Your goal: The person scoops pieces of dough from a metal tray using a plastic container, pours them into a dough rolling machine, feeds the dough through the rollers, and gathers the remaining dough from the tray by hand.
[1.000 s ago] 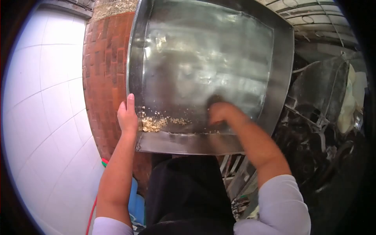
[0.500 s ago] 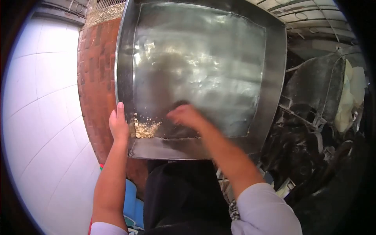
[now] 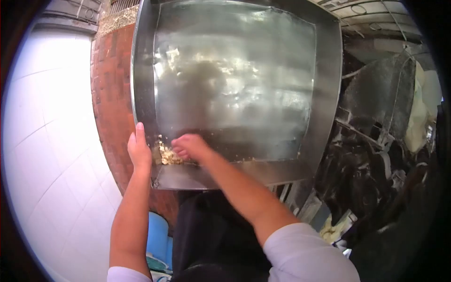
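Note:
A large metal tray (image 3: 324,108) with raised walls fills the middle of the head view. My left hand (image 3: 140,149) grips its left wall close to the near corner, thumb on the rim and the other fingers hidden beneath or outside. In that near-left corner lies a small heap of pale yellow crumbs (image 3: 165,156). At the heap's right edge is my right hand (image 3: 190,146), low over the tray floor with its fingers curled together. Whatever those fingers hold, if anything, is hidden. A few stray crumbs dot the floor along the near wall.
To the left runs a white tiled surface (image 3: 56,141) beside a red brick strip (image 3: 112,89). Blue containers (image 3: 157,235) stand below my left forearm. Dark, cluttered machinery-like items (image 3: 371,174) and a pale bag (image 3: 418,113) are on the right.
My right hand has moved left across the tray floor to the crumbs, and the heap looks narrower, partly covered by the hand. My left hand keeps its hold on the tray.

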Motion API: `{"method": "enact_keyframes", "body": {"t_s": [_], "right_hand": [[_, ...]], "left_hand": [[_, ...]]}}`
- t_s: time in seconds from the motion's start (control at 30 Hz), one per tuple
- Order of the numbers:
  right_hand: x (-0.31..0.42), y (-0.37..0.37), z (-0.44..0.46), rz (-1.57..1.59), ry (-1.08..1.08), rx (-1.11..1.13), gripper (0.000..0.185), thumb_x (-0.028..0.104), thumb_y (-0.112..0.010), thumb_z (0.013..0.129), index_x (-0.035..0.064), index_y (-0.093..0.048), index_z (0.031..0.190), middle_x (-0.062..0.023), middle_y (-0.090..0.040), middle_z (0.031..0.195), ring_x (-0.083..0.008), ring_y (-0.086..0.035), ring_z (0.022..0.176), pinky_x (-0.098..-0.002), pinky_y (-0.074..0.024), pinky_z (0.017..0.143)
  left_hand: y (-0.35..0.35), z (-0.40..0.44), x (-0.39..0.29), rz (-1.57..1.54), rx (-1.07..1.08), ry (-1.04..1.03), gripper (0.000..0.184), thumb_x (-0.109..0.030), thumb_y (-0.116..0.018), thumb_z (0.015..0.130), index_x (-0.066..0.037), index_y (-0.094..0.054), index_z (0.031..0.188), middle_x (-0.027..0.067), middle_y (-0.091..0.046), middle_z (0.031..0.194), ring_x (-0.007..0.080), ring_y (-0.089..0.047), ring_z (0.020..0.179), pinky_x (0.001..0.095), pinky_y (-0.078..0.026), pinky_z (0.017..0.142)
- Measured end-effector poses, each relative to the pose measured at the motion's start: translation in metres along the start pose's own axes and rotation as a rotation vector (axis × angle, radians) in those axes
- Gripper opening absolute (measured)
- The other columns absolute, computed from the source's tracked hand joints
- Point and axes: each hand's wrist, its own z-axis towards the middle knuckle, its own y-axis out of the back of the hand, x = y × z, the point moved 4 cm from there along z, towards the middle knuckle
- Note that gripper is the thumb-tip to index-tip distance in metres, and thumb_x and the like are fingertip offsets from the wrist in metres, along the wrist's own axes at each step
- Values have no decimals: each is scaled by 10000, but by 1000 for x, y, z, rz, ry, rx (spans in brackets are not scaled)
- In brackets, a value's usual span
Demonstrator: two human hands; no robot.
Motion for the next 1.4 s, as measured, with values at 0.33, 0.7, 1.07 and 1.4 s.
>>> {"method": "enact_keyframes", "body": {"t_s": [0.33, 0.7, 1.07, 1.4], "right_hand": [[14, 237, -169, -1867, -419, -173, 306, 291, -610, 754, 31, -714, 879, -175, -684, 924, -335, -655, 904, -454, -508, 814], [17, -54, -30, -1409, 35, -164, 191, 124, -611, 760, 40, -700, 907, -182, -680, 977, -336, -659, 943, -444, -529, 813], [58, 48, -33, -683, 450, -897, 193, 258, -637, 824, 79, -695, 868, -123, -686, 845, -276, -652, 764, -373, -506, 697], [67, -26, 7, -685, 554, -676, 197, 252, -626, 827, 81, -693, 900, -152, -665, 892, -315, -645, 833, -425, -510, 725]], "left_hand": [[1, 3, 4, 4, 36, 72, 550, -483, -514, 945, 24, -569, 738, 29, -488, 660, 131, -436, 653, 315, -389, 630], [2, 3, 6, -44, 55, 59, 558, -499, -528, 932, 30, -589, 765, 48, -514, 666, 126, -453, 658, 304, -407, 647], [3, 5, 10, 55, 54, 64, 601, -523, -535, 917, 46, -559, 725, 133, -543, 668, 196, -499, 659, 360, -434, 677], [0, 4, 16, -85, 54, 79, 580, -511, -531, 922, 52, -596, 796, 144, -586, 710, 190, -541, 689, 349, -451, 688]]}}
